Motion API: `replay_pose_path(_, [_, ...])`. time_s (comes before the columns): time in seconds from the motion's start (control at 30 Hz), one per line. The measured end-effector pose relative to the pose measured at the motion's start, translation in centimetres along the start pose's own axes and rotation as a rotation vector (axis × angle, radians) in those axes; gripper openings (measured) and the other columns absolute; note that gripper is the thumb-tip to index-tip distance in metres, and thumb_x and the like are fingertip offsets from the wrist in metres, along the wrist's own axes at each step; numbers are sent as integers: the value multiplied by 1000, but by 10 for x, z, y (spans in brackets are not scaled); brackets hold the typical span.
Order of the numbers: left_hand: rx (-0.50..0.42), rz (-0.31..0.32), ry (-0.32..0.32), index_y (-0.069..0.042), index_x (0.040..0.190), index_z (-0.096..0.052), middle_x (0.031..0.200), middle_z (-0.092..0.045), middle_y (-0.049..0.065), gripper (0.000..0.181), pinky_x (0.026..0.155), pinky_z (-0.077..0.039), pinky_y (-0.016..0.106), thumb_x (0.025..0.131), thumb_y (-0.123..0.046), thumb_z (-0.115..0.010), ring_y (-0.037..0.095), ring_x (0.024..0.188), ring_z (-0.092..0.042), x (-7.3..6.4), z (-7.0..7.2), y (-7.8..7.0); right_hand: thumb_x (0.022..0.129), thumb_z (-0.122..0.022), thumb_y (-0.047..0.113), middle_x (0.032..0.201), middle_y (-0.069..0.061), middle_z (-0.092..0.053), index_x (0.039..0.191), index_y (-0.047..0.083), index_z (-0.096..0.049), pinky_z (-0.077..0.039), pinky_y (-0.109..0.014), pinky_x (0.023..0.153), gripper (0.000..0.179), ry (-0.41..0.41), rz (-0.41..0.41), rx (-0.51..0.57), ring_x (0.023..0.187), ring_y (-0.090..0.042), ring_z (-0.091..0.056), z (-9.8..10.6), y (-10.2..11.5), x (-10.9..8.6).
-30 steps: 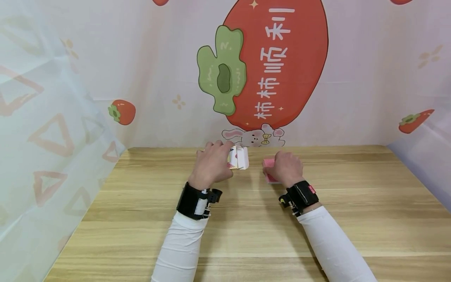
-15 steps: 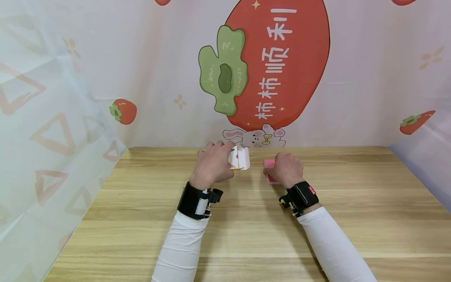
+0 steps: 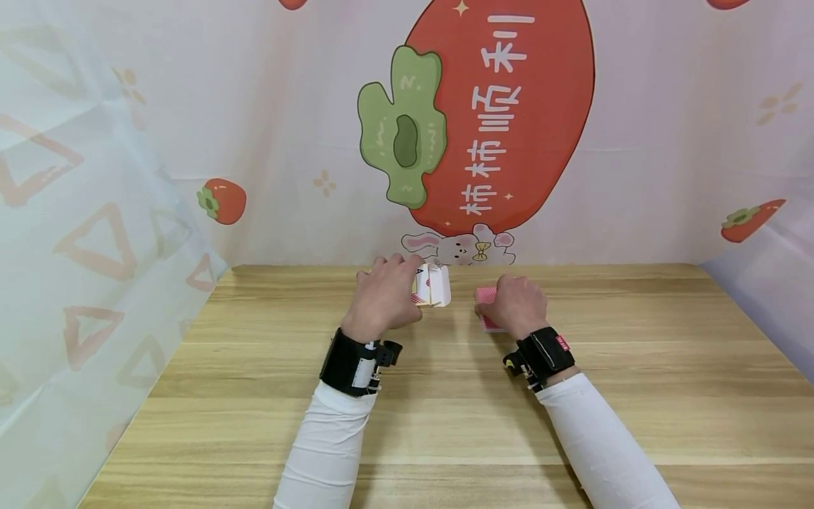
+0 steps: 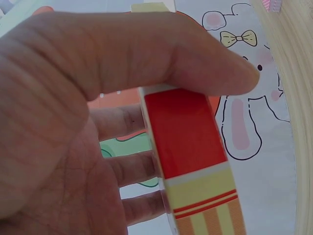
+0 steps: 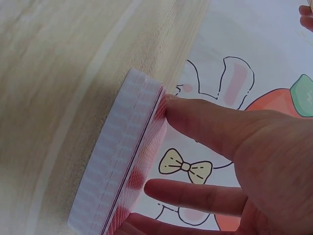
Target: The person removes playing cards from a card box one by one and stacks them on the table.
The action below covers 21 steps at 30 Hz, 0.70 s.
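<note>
One card deck [image 3: 486, 324], touching right grip [image 3: 520, 307]

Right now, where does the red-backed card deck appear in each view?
Head: card deck right of centre, partly hidden by the right hand.
Left wrist: cropped pink-patterned corner, top edge, toward the right.
Right wrist: left of centre, reaching the bottom edge, white side showing.
Shared landmark: rabbit's yellow bow, in all three.
</note>
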<state>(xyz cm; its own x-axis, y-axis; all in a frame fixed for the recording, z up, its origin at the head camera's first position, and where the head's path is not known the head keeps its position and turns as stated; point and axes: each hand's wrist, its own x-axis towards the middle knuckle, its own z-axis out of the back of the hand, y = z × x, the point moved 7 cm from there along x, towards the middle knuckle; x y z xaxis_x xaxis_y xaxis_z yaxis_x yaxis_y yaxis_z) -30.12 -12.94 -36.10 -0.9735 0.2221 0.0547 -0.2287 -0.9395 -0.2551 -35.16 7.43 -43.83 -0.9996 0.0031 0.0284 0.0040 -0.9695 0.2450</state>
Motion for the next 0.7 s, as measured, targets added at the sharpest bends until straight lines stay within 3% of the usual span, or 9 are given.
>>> replay_pose_path(0.4, [-2, -2, 11, -17, 139, -56, 116, -60, 9, 70, 86, -45, 57, 75, -16, -83, 31, 105, -52, 0, -2, -1, 80, -80, 52, 78, -15, -59, 106, -3, -61, -46, -35, 53, 63, 44, -33, 40, 70, -31, -57, 3, -5, -1])
replay_pose_path(0.53, [1, -7, 13, -17, 139, -56, 116, -60, 9, 68, 86, -45, 58, 75, -15, -82, 31, 106, -52, 0, -2, -2, 81, -80, 54, 80, -17, -61, 107, -4, -60, -46, -37, 54, 67, 13, -1, 85, 70, -32, -58, 14, -5, -4])
replay_pose_path(0.7, [-4, -8, 12, -17, 139, -57, 115, -60, 10, 69, 85, -46, 58, 75, -15, -82, 31, 105, -52, 0, -1, -2, 83, -81, 49, 96, -22, -69, 114, -5, -65, -50, -41, 61, 64, -64, 86, 196, 80, -35, -63, 36, 3, -8])
